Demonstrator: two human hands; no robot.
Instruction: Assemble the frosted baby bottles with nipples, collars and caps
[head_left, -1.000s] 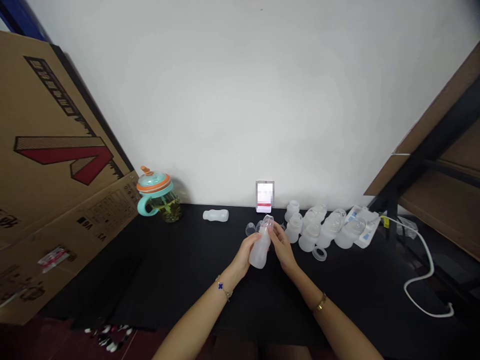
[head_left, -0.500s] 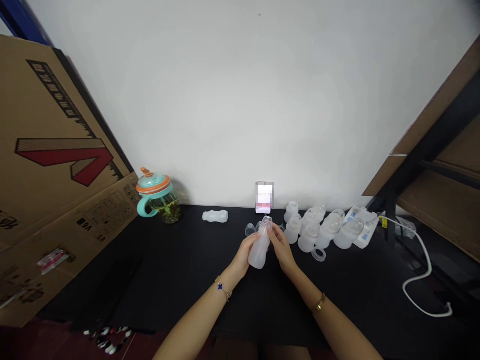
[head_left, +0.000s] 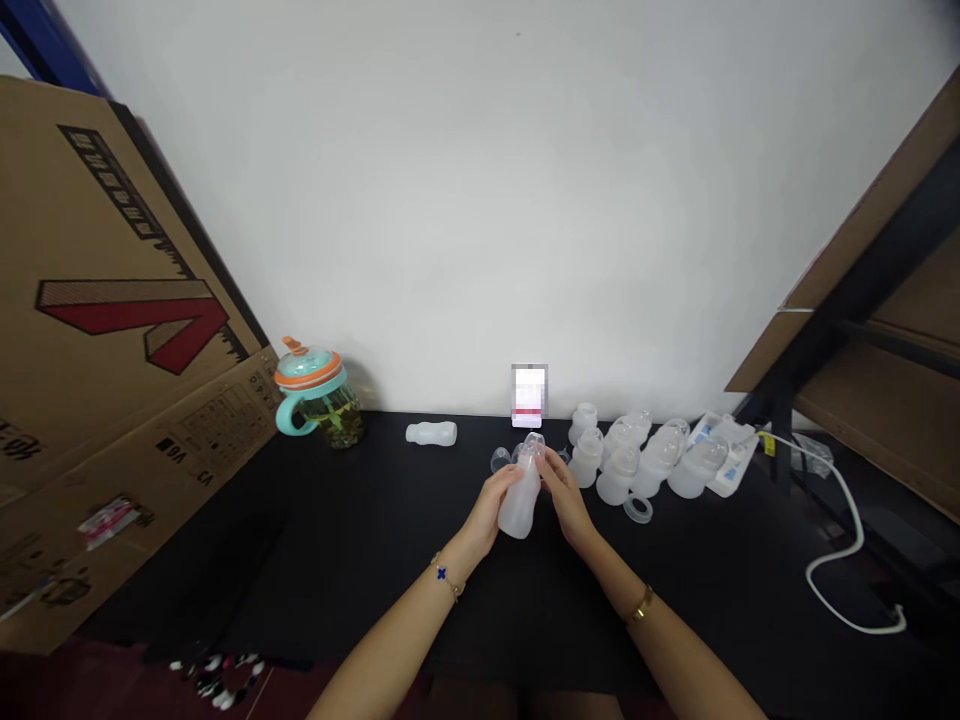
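My left hand point(head_left: 491, 510) grips the body of a translucent white baby bottle point(head_left: 520, 502), held tilted above the black table point(head_left: 360, 540). My right hand point(head_left: 564, 500) holds the bottle's top, fingers around the clear cap and collar point(head_left: 534, 447). Just right of my hands stands a cluster of several similar bottles point(head_left: 637, 460). A loose clear ring point(head_left: 639, 510) lies in front of that cluster. A small clear cap point(head_left: 500, 459) sits behind the held bottle.
One bottle point(head_left: 431, 433) lies on its side at the back. A teal and orange handled cup point(head_left: 315, 398) stands back left. A big cardboard box point(head_left: 112, 330) leans at left. A phone point(head_left: 529, 395) stands against the wall. White cable point(head_left: 847, 550) and shelf frame point(head_left: 847, 300) at right.
Almost nothing differs: both hands stay on the bottle in the same place, with only a slight shift of the view.
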